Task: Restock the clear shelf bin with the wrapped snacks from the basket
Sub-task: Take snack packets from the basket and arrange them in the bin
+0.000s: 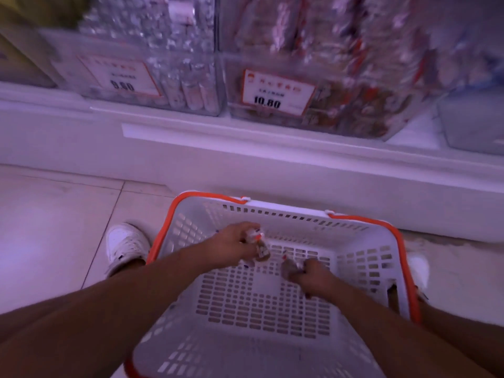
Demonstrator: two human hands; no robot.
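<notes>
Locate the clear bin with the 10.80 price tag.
In the head view, the clear bin sits top centre-right on the white shelf, directly above the basket.

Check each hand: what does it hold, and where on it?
Left hand pinches small brown-and-red wrapped snacks by their upper ends. Right hand grips another wrapped snack; grip point hidden.

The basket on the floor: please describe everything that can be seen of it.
The basket is white plastic with slotted walls and a slotted bottom, and an orange rim runs along its top edge. It stands on the tiled floor in front of the shelf base, between the person's white shoes. It looks almost empty. Both hands reach inside: the left hand grips wrapped snacks, and the right hand grips another snack near the bottom.
</notes>
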